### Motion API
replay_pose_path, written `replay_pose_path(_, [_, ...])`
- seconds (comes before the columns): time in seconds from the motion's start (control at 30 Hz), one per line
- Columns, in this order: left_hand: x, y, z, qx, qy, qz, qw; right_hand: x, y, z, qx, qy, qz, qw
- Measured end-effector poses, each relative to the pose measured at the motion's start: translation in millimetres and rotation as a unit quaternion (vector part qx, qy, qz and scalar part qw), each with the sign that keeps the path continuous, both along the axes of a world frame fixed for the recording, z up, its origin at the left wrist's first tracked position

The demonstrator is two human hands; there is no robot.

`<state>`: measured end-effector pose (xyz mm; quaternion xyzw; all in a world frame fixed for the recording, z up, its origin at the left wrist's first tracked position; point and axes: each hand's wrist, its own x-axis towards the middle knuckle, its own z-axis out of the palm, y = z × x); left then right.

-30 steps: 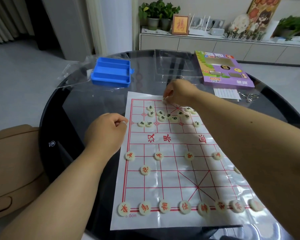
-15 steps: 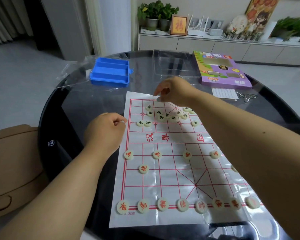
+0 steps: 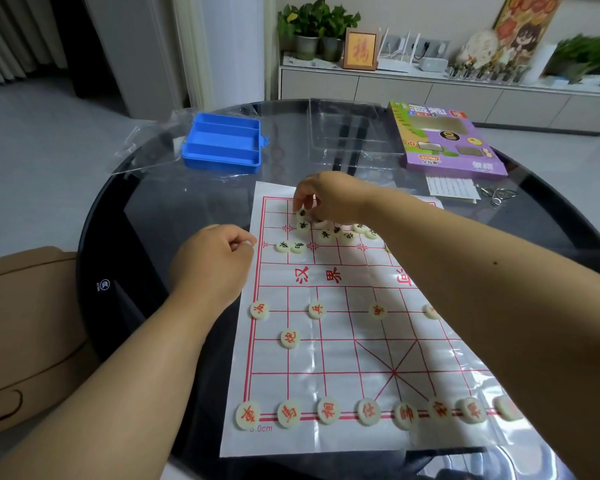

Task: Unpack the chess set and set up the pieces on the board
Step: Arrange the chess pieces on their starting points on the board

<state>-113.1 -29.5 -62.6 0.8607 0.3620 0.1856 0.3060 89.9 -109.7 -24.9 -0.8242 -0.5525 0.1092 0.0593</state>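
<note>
On round dark glass table (image 3: 146,216) lies white sheet board (image 3: 343,341) w/ red grid. Near edge row: 8 cream discs w/ red chars, e.g. leftmost red piece (image 3: 247,415); further up 4 red-marked discs in a row plus one single below-left of them. Far end of board: loose cluster of black-char pieces (image 3: 329,232), not yet on their points; two more black-char discs (image 3: 290,246) side by side just L of cluster.

Right hand (image 3: 329,199) reaches over far-left part of board, fingers curled down, pinching one black-char piece (image 3: 302,213) at fingertips, just above cluster. Left hand (image 3: 215,261) sits at board's left edge, fingers clenched; a small pale thing shows at thumb and forefinger tip, can't tell what it is or if it's really held.

Containers: blue plastic tray (image 3: 224,143) far left of table, 3 long compartments, nothing visible inside them. Clear plastic tray (image 3: 354,136) beside it toward centre, see-through, contents not discernible. Purple game box (image 3: 447,140) far right, lying flat, shut, printed top up. Crumpled clear bag (image 3: 146,147) under/behind blue tray. White ribbed sheet (image 3: 451,187) + metal wire rings (image 3: 499,195) just in front of purple box. Tan chair (image 3: 25,334) at left, beside table.
</note>
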Motion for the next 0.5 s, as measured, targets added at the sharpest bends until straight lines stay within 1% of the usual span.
replay_pose_path(0.13, [0, -1, 0, 0.0, 0.001, 0.003, 1.0, 2, -2, 3, 0.03, -0.006, -0.022, 0.999])
replay_pose_path(0.27, [-1, -1, 1, 0.001, 0.004, 0.004, 1.0, 9, -4, 11, 0.106, 0.0, -0.1, 0.989])
replay_pose_path(0.37, [-1, -2, 1, -0.003, 0.004, 0.001, 1.0, 12, -4, 8, 0.096, -0.003, -0.122, 0.988])
replay_pose_path(0.5, [-1, -1, 2, -0.006, 0.005, -0.002, 1.0, 11, 1, 2, 0.066, -0.019, -0.119, 0.991])
